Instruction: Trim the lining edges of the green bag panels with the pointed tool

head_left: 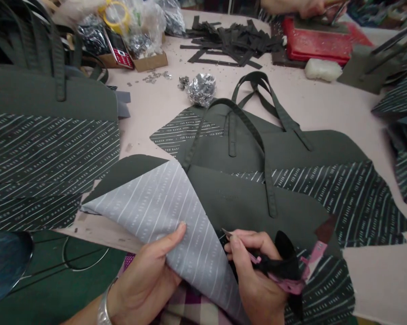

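My left hand [148, 275] pinches a folded-back flap of grey striped lining [169, 212], thumb on top, lifting it off a dark green bag panel [244, 198]. My right hand [254, 275] grips small scissors [284, 266] with black handles wrapped in pink cloth; the thin metal tip pokes out at the flap's edge near my thumb. The panel has two long green handles [257, 135] and striped printed lining on both sides. It lies flat on the pale table [325, 104].
A stack of similar bag panels [47, 135] lies at left. Black strips [233, 40], a foil ball [201, 88], a box with plastic bags [145, 45] and a red pad [318, 43] sit at the back. Another person's hand [305, 6] works at far right.
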`<move>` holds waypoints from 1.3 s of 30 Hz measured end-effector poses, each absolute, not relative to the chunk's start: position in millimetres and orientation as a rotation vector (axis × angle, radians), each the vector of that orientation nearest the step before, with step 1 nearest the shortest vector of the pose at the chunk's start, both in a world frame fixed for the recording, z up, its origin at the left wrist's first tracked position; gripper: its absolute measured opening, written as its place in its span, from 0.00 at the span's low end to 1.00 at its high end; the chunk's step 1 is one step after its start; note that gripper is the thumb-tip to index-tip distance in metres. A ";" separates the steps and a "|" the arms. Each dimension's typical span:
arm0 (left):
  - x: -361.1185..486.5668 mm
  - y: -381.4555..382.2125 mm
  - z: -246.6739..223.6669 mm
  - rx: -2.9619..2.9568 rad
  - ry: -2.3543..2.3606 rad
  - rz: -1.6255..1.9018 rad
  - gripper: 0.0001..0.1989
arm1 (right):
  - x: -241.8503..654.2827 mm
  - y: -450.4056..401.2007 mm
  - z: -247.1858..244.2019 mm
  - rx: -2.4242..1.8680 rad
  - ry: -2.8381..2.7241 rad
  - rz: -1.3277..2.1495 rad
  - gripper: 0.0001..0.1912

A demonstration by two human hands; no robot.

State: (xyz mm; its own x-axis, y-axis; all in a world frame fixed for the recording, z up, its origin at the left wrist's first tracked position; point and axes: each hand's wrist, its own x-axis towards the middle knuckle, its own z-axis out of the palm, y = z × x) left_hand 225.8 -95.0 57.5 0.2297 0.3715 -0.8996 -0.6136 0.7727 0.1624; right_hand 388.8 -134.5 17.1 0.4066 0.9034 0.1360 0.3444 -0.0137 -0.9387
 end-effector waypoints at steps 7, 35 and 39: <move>224.5 -97.2 52.7 -0.274 1.109 0.699 0.17 | 391.3 -135.2 17.4 -1.589 -1.162 0.624 0.10; 222.8 -104.7 57.0 -0.180 1.108 0.705 0.11 | 392.7 -138.5 22.7 -1.523 -1.088 0.660 0.11; 224.7 -104.0 55.8 -0.211 1.114 0.714 0.12 | 392.3 -136.0 23.2 -1.552 -1.111 0.662 0.11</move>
